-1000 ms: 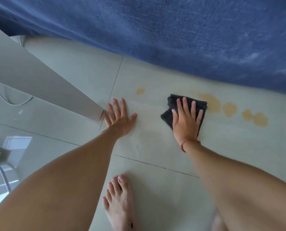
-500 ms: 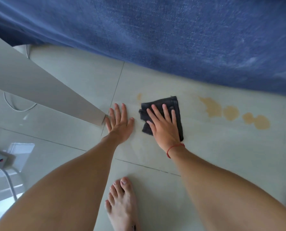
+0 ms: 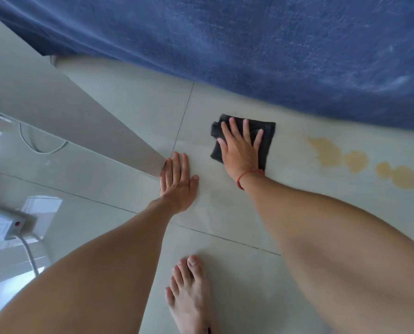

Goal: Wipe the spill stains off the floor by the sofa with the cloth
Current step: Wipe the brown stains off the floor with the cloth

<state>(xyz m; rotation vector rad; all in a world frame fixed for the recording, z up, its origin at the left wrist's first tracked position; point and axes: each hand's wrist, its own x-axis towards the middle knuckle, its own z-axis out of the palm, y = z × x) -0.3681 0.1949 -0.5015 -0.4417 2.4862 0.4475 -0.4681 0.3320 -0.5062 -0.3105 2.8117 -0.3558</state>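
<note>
A folded dark grey cloth (image 3: 267, 131) lies flat on the pale tiled floor (image 3: 237, 213) just below the blue sofa cover (image 3: 249, 44). My right hand (image 3: 239, 148) presses down on it, fingers spread, a red string at the wrist. My left hand (image 3: 178, 179) rests flat on the floor to the left, fingers together, touching the foot of a white slanted panel (image 3: 85, 121). Several yellow-brown spill stains (image 3: 329, 153) sit to the right of the cloth, the farthest pair (image 3: 399, 175) near the right edge. A faint yellowish smear (image 3: 295, 137) shows between the cloth and the stains.
A white power strip (image 3: 0, 224) with a red switch and grey cable (image 3: 31, 259) lies at the left. A thin white wire (image 3: 39, 145) loops behind the panel. My bare foot (image 3: 191, 292) stands on the tile below my hands.
The cloth under my right hand swept left from the big stain, then slid back up and slightly right. The small stain by the tile joint is no longer visible. My left hand stayed planted.
</note>
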